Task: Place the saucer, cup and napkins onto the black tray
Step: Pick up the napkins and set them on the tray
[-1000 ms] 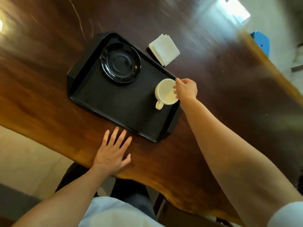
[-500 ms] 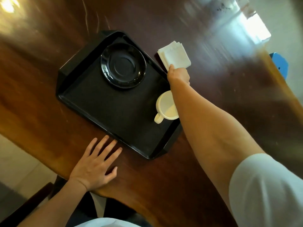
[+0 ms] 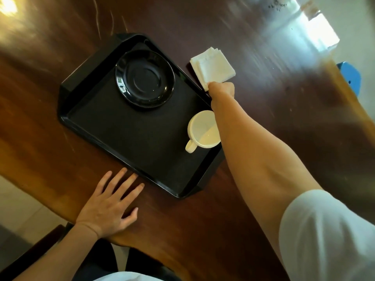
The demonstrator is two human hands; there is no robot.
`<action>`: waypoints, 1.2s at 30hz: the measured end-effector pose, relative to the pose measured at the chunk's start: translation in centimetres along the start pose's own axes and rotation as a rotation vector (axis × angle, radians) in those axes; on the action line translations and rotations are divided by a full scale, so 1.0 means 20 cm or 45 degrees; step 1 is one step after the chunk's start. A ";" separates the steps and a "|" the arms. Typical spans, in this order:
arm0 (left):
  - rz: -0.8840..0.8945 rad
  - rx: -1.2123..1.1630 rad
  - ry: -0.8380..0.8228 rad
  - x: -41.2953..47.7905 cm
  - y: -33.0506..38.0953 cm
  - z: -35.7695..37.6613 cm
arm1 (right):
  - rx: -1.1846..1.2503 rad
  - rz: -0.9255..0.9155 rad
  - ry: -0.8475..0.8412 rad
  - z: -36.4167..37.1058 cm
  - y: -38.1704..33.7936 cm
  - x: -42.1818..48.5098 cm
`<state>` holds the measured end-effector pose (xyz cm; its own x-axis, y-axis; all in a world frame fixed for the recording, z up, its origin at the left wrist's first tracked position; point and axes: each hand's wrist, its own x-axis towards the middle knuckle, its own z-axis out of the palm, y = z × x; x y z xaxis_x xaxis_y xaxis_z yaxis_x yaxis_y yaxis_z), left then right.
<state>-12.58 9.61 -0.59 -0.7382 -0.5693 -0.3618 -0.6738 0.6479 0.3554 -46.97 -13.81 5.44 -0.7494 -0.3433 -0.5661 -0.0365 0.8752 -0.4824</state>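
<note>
Right hand point(image 3: 222, 89), upper centre of frame: at the near corner of the napkins point(image 3: 213, 66), knuckles toward the camera, fingers curled and touching the stack's edge; whether the stack is actually pinched cannot be told, since the fingertips are hidden behind the hand. Right forearm: stretched from the lower right of the frame diagonally up to the hand, crossing the right end of the tray point(image 3: 125, 138) and covering part of the cup's rim; white sleeve point(image 3: 324, 236) at lower right. Napkins: white folded stack, lying on the table point(image 3: 274, 122) just beyond the tray's far right rim, not on the tray. Cup point(image 3: 203, 129): cream, upright, on the tray at its right end, handle pointing toward the lower left, directly below the hand and beside the forearm. Saucer point(image 3: 145, 78): black, glossy, flat on the tray's upper part, left of the napkins and well apart from the cup. Tray: black, rectangular, set at an angle in the middle of the frame. Left hand point(image 3: 109, 207), lower left: palm down and flat on the table, fingers spread wide, holding nothing, fingertips just short of the tray's near rim. Table: dark polished wood with bright glare at upper right and upper left. Blue object point(image 3: 350, 77): at the right edge of the frame, past the table's edge; kind unclear.
</note>
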 end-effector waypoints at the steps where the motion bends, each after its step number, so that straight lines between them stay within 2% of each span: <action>1: 0.001 0.005 -0.005 0.00 0.00 0.00 | 0.017 -0.014 0.008 0.00 0.00 0.00; 7: -0.001 -0.005 -0.011 0.00 0.00 0.00 | 0.351 -0.073 0.015 -0.02 0.02 0.00; 12: 0.005 0.004 0.017 0.00 0.01 -0.01 | 0.836 0.075 -0.185 -0.09 0.02 -0.05; 20: -0.017 0.033 -0.067 0.00 0.02 -0.01 | 1.268 0.088 -0.424 -0.20 0.09 -0.26; 26: -0.020 0.062 -0.106 0.01 0.03 -0.03 | 1.423 0.082 -0.594 -0.22 0.23 -0.50; 36: 0.031 0.108 -0.035 0.01 0.02 -0.03 | 1.607 0.079 -0.559 -0.14 0.46 -0.85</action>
<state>-12.93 9.44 -0.03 -0.7525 -0.5396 -0.3776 -0.6496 0.7025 0.2906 -36.41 1.07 12.50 -0.4455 -0.6037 -0.6612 0.8002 0.0628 -0.5964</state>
